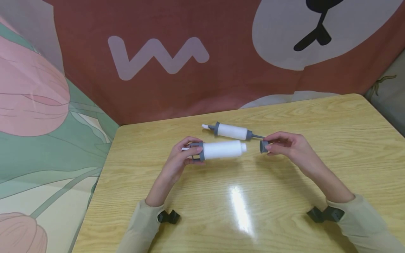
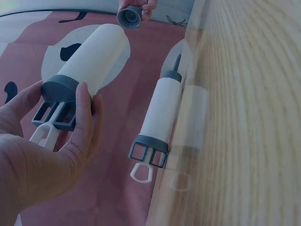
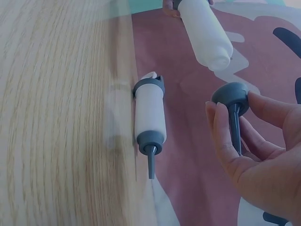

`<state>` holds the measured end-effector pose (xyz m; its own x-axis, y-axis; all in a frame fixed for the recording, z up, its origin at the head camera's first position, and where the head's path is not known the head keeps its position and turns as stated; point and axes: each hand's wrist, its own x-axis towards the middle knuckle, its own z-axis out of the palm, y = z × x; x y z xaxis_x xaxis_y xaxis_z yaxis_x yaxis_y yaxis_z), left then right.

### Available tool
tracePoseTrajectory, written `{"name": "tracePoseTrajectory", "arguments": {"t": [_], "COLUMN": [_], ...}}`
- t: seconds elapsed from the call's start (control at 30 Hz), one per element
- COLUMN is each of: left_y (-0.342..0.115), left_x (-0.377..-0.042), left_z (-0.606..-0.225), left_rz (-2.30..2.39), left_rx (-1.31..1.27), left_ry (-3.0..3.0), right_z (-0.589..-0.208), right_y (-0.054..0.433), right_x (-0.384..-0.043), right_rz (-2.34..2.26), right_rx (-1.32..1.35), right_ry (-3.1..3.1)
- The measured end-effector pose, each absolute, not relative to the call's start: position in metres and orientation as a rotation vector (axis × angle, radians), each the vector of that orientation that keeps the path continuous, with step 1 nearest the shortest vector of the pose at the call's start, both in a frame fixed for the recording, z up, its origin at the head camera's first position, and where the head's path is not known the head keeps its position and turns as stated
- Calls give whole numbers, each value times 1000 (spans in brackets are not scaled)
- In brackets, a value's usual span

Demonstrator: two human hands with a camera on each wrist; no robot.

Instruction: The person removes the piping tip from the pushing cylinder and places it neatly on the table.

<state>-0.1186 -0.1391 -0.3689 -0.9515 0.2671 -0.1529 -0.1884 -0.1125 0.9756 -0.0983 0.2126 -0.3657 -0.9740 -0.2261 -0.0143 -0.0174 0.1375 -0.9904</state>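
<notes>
My left hand [image 1: 178, 157] holds a large white syringe [image 1: 223, 149] by its dark grey collar, off the table. Its barrel points right, and the bare white neck at its tip has no nozzle on it. From the left wrist view, the white plunger ring [image 2: 46, 134] shows between thumb and fingers. My right hand [image 1: 294, 146] pinches a dark grey nozzle [image 3: 230, 96] between thumb and fingertips. The wide mouth of the nozzle faces the barrel's neck, with a gap between them. The nozzle's thin spout runs back into the palm.
Behind the hands, a second white syringe [image 1: 232, 131] lies on the wooden table [image 1: 202, 211], its grey nozzle fitted and pointing right. A red printed cloth [image 1: 177, 95] hangs along the table's far edge. Each wrist wears a small black camera mount [image 1: 169, 216].
</notes>
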Motion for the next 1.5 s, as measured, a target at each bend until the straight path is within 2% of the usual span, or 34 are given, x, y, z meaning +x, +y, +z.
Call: {"name": "tracePoseTrajectory", "arguments": {"t": [1.5], "left_y": [-147], "left_x": [-132], "left_z": [-394], "left_rz": [2104], "left_rx": [32], "left_ry": [1861], "right_z": [-385], "right_y": [222], "right_x": [-109], "right_rz": [-1894], "right_rx": [-164], "right_ry": [2199]}}
